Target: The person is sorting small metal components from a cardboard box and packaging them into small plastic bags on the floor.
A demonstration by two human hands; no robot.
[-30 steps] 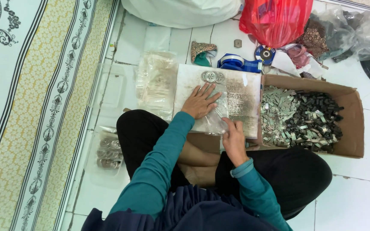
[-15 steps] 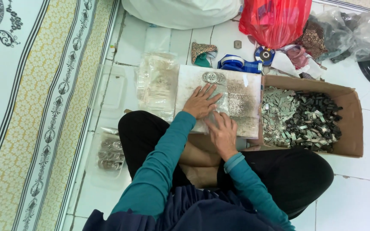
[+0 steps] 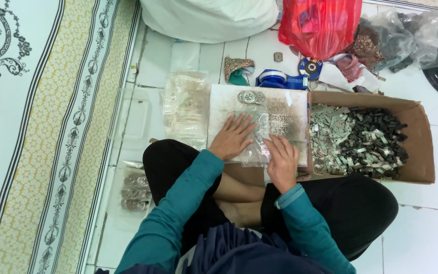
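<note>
Left hand [image 3: 235, 137]: my fingers stay spread flat on the clear plastic bag [image 3: 252, 139].
Right hand [image 3: 282, 161]: has slid beside it, fingers together, pressing the bag's near edge.
Board [image 3: 290, 114]: under both.

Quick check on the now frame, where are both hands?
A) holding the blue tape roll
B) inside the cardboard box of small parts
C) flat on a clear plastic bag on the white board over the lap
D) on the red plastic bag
C: the left hand and right hand both lie palm down on the clear plastic bag on the white board; the cardboard box sits untouched beside them.
</note>
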